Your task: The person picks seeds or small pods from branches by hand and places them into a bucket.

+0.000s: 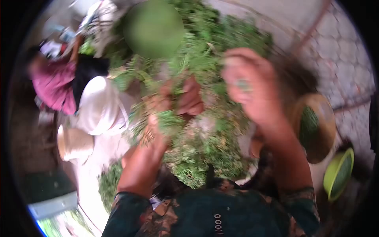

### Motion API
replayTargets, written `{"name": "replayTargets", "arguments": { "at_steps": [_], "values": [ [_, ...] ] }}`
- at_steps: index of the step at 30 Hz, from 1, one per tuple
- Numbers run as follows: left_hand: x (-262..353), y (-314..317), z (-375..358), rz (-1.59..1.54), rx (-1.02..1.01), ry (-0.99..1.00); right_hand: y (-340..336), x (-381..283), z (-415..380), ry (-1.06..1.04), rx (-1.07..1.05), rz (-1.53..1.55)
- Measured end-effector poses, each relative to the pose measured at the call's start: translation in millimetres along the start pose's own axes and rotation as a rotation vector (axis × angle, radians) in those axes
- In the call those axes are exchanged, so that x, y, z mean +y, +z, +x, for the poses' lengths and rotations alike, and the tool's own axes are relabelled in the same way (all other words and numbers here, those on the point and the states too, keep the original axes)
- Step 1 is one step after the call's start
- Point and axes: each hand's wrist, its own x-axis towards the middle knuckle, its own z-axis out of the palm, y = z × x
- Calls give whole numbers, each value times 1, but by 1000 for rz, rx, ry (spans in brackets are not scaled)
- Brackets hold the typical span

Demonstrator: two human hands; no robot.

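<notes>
In the head view, my left hand [154,128] is closed around a bunch of feathery green sprigs [171,118], whose thin stems poke out below the fingers. My right hand [248,79] is raised to the right, smeared by motion. Its fingers are curled, and a bit of green leaf [242,85] shows between them. Beneath both hands lies a loose heap of the same greens [205,154], bright in places and yellowish in others. Just beyond my left hand are what look like another person's hands [190,96], close to the sprigs.
A white bucket [98,104] and a smaller cream tub [75,142] stand at left, near a person in a pink shirt [55,85]. At right are a tan basin with greens [316,130] and a lime-green bowl [338,173]. More greens [241,33] pile up at the back.
</notes>
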Motion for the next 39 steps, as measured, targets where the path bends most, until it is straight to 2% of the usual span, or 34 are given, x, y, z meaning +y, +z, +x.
{"name": "replayTargets", "arguments": {
  "at_steps": [1, 2, 3, 4, 5, 7, 9, 10, 11, 12, 14, 15, 16, 17, 18, 19, 20, 21, 22, 23, 24, 25, 26, 27, 28, 29, 31, 33, 34, 35, 36, 37, 38, 39],
  "values": [
    [9, 11, -1, 276, 223, 108, -6, -14, 2, 208, -14, 466],
    [16, 47, 0, 870, 661, 167, -12, -24, 4, 209, -68, 522],
    [21, 68, -1, 1207, 962, 168, -20, -28, 5, 177, -56, 579],
    [25, 84, 3, 1330, 1115, 242, -34, -29, 7, 136, -49, 620],
    [34, 81, 2, 1315, 935, 564, -52, -27, 12, 86, -132, 620],
    [64, 84, -19, 1578, 911, 764, -73, -32, 14, 53, -173, 564],
    [83, 93, -57, 1486, 852, 931, -81, -36, 14, 43, -192, 526],
    [84, 119, -88, 1562, 1101, 872, -89, -35, 16, 66, -199, 552],
    [102, 88, -117, 1714, 1265, 1038, -98, -32, 19, 82, -196, 579],
    [104, 104, -157, 1831, 1454, 897, -100, -31, 20, 90, -214, 590],
    [107, 107, -238, 2000, 1716, 950, -98, -37, 24, 131, -231, 504],
    [105, 91, -295, 2776, 1986, 445, -101, -38, 24, 135, -238, 506],
    [94, 101, -326, 2276, 2329, 267, -101, -39, 24, 191, -182, 513],
    [82, 94, -366, 2142, 2553, -148, -103, -40, 25, 249, -128, 517],
    [70, 82, -408, 1993, 2701, -754, -105, -38, 27, 253, -133, 515],
    [54, 83, -423, 1846, 2767, -1193, -107, -37, 28, 250, -152, 481],
    [46, 83, -433, 1670, 2680, -1271, -114, -41, 27, 231, -119, 475],
    [39, 94, -415, 1655, 2580, -1270, -116, -45, 26, 211, -85, 468],
    [38, 66, -432, 1737, 2613, -1158, -118, -48, 26, 192, -51, 460],
    [37, 55, -426, 1930, 2516, -991, -129, -55, 26, 64, -219, 434],
    [45, 57, -399, 1966, 2345, -803, -105, -75, 12, 26, -100, 382],
    [51, 58, -371, 2179, 2126, -527, -88, -95, 1, -38, -139, 284],
    [65, 42, -355, 2277, 1973, -399, -59, -114, -14, -159, 85, 178],
    [74, 46, -321, 2232, 1889, -334, -58, -128, -22, -277, 47, 35],
    [79, 49, -287, 2253, 1735, -217, -55, -140, -34, -367, 237, -144],
    [83, 52, -263, 2254, 1618, -117, -69, -148, -46, -382, 295, -180],
    [80, 62, -211, 2290, 1451, -54, -93, -145, -65, -605, 900, -724],
    [70, 74, -167, 2289, 1263, 32, -147, -129, -91, -552, 1089, -954],
    [69, 75, -151, 2295, 1187, 22, -206, -114, -110, -437, 1153, -1473],
    [65, 75, -137, 2302, 1108, 12, -274, -81, -148, -144, 971, -1934],
    [60, 74, -123, 2302, 1048, -3, -340, -47, -185, 38, 696, -2366],
    [55, 73, -111, 2298, 989, -19, -364, -28, -208, 294, 572, -2116],
    [50, 72, -99, 2252, 899, -73, -368, -23, -217, 308, 573, -2119],
    [45, 68, -88, 2251, 894, -82, -369, -16, -221, 459, 389, -2070]
  ]
}}
